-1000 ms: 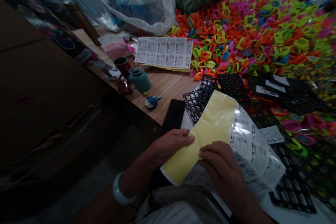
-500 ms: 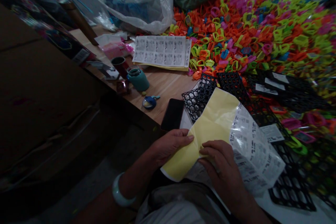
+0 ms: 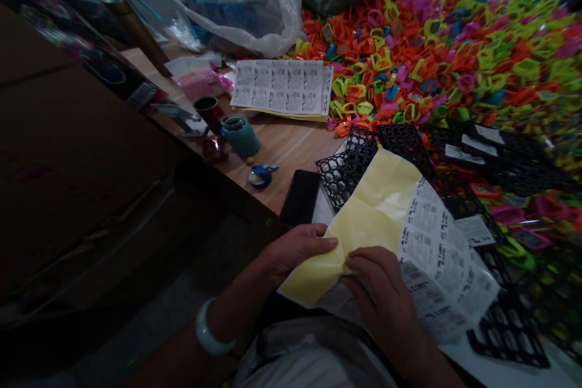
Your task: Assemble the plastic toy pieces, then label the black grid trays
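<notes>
A sticker sheet (image 3: 364,218) with a bare yellow backing part and rows of printed white labels is held over my lap. My left hand (image 3: 300,251) grips its left edge, thumb on top of the yellow face. My right hand (image 3: 379,282) pinches the sheet near its lower middle, with fingertips bunching it slightly. The labelled part bends down to the right of my right hand. Black plastic grid trays (image 3: 341,176) lie just beyond the sheet, and some carry white labels (image 3: 478,144). Close to my left hand rests a dark phone (image 3: 300,197).
A stack of label sheets (image 3: 279,88) lies on the wooden table (image 3: 291,139). Along its left side stand a teal jar (image 3: 240,135), a dark cup (image 3: 209,112) and a small blue tape dispenser (image 3: 260,176). Colourful plastic toy watches (image 3: 422,54) are heaped beyond, beside a clear plastic bag (image 3: 236,6).
The labelled part of the sheet has swung slightly right, and the lower yellow corner has folded or tilted upward. Both hands keep their hold in nearly the same place.
</notes>
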`<state>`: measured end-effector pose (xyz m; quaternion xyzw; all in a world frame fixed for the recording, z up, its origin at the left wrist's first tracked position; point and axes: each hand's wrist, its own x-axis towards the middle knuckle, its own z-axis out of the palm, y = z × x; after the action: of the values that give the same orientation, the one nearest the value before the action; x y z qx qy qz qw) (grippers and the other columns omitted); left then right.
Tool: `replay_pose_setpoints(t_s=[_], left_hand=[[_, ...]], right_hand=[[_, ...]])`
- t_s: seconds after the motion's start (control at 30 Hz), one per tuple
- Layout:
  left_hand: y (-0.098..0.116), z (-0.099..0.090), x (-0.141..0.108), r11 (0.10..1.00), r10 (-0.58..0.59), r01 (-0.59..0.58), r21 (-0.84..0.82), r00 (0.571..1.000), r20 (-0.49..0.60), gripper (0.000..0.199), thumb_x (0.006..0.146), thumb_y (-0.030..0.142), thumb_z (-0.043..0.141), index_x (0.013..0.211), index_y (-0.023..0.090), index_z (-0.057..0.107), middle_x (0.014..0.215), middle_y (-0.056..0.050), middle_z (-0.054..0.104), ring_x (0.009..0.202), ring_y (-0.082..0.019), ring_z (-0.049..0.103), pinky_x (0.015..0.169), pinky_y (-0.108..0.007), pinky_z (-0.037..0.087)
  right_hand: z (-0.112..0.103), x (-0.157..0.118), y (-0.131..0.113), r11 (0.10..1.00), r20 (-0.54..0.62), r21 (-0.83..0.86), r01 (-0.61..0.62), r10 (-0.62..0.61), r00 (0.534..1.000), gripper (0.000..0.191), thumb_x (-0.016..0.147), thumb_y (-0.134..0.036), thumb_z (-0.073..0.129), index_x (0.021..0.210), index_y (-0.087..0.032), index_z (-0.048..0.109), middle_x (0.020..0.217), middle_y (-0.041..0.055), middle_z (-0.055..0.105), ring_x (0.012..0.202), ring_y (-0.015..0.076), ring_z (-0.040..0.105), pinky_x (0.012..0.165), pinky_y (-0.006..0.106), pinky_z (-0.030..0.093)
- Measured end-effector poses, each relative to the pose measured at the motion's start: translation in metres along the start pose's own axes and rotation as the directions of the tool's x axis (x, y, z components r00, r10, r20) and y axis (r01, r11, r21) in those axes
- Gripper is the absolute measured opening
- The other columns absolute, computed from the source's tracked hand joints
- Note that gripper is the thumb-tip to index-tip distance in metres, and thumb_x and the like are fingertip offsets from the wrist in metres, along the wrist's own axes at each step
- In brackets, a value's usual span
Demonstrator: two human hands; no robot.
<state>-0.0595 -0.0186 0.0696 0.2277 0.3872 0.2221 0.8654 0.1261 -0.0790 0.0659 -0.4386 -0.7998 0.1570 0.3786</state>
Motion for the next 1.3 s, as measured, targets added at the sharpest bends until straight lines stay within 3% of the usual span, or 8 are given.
replay_pose_setpoints(t_s=[0.27, 0.5, 0.67, 0.83, 0.93, 1.07, 1.17, 1.3], left_hand=[[0.002, 0.003, -0.001, 0.999, -0.033, 0.032, -0.013, 0.998, -0.061, 0.035, 0.06, 0.029, 0.077, 0.086, 0.01, 0.064, 0.068, -0.004, 0.067, 0.052, -0.012, 0.059, 0.053, -0.022, 0.047], [-0.004, -0.001, 0.005, 0.998, -0.049, 0.046, -0.039, 0.997, -0.067, 0.034, 0.063, 0.032, 0.074, 0.087, 0.011, 0.063, 0.07, -0.005, 0.069, 0.056, -0.014, 0.061, 0.055, -0.025, 0.048], [-0.006, -0.002, 0.008, 0.999, -0.03, 0.029, -0.034, 0.998, -0.048, 0.037, 0.064, 0.033, 0.074, 0.091, 0.011, 0.061, 0.071, -0.004, 0.067, 0.056, -0.013, 0.061, 0.056, -0.024, 0.047], [-0.011, -0.003, 0.011, 0.999, -0.016, 0.019, 0.031, 0.996, -0.092, 0.04, 0.062, 0.038, 0.073, 0.089, 0.013, 0.057, 0.07, -0.002, 0.065, 0.056, -0.013, 0.058, 0.055, -0.025, 0.044], [-0.014, -0.006, 0.014, 0.976, 0.078, -0.04, 0.214, 0.982, -0.174, 0.038, 0.065, 0.042, 0.07, 0.087, 0.016, 0.053, 0.069, 0.001, 0.062, 0.056, -0.013, 0.057, 0.054, -0.024, 0.042], [-0.011, -0.019, 0.015, 0.817, 0.177, -0.027, 0.576, 0.962, -0.206, 0.026, 0.075, 0.043, 0.057, 0.083, 0.018, 0.051, 0.073, 0.001, 0.063, 0.063, -0.015, 0.058, 0.055, -0.023, 0.04], [-0.002, -0.035, 0.014, 0.53, 0.307, 0.044, 0.847, 0.921, -0.239, 0.017, 0.081, 0.037, 0.047, 0.079, 0.021, 0.05, 0.077, 0.0, 0.063, 0.073, -0.017, 0.059, 0.061, -0.023, 0.039], [0.015, -0.048, 0.011, 0.17, 0.363, 0.22, 0.961, 0.892, -0.268, 0.017, 0.085, 0.032, 0.038, 0.078, 0.022, 0.049, 0.077, -0.002, 0.064, 0.075, -0.018, 0.061, 0.063, -0.024, 0.037]], right_hand=[[-0.001, -0.001, 0.005, 0.993, 0.014, 0.035, 0.114, -0.114, 0.993, 0.023, 0.082, -0.002, 0.052, 0.096, -0.02, 0.056, 0.094, 0.0036, 0.062, 0.092, 0.0167, 0.055, 0.092, 0.043, 0.04], [0.0, -0.003, 0.006, 0.999, -0.016, 0.025, 0.023, -0.022, 1.0, 0.016, 0.084, -0.006, 0.052, 0.088, -0.02, 0.055, 0.095, 0.0042, 0.061, 0.096, 0.0177, 0.054, 0.09, 0.041, 0.042], [0.001, -0.006, 0.014, 0.999, -0.004, 0.004, 0.052, -0.052, 0.999, 0.023, 0.082, -0.011, 0.058, 0.103, -0.02, 0.053, 0.103, 0.0059, 0.061, 0.104, 0.0193, 0.051, 0.095, 0.043, 0.041], [0.005, -0.008, 0.02, 0.985, 0.026, 0.059, 0.162, -0.164, 0.986, 0.023, 0.085, -0.004, 0.049, 0.098, -0.022, 0.055, 0.094, 0.0026, 0.063, 0.09, 0.0154, 0.056, 0.094, 0.043, 0.041], [-0.002, -0.008, 0.013, 0.979, 0.033, 0.127, 0.16, -0.165, 0.986, 0.019, 0.086, -0.005, 0.046, 0.092, -0.022, 0.054, 0.089, 0.0023, 0.064, 0.087, 0.0153, 0.058, 0.093, 0.041, 0.042], [-0.031, -0.006, -0.002, 0.965, -0.018, 0.251, 0.073, -0.071, 0.997, 0.009, 0.089, -0.018, 0.047, 0.084, -0.023, 0.052, 0.081, 0.0036, 0.063, 0.083, 0.0171, 0.06, 0.077, 0.033, 0.051], [-0.061, 0.0, 0.0, 0.949, -0.111, 0.294, -0.113, 0.152, 0.982, 0.014, 0.091, -0.027, 0.044, 0.079, -0.024, 0.051, 0.078, 0.0038, 0.063, 0.079, 0.017, 0.062, 0.067, 0.027, 0.054], [-0.09, 0.024, 0.039, 0.847, -0.305, 0.317, -0.426, 0.517, 0.8, 0.011, 0.087, -0.03, 0.052, 0.082, -0.021, 0.057, 0.087, 0.006, 0.066, 0.08, 0.0184, 0.063, 0.067, 0.028, 0.052]])
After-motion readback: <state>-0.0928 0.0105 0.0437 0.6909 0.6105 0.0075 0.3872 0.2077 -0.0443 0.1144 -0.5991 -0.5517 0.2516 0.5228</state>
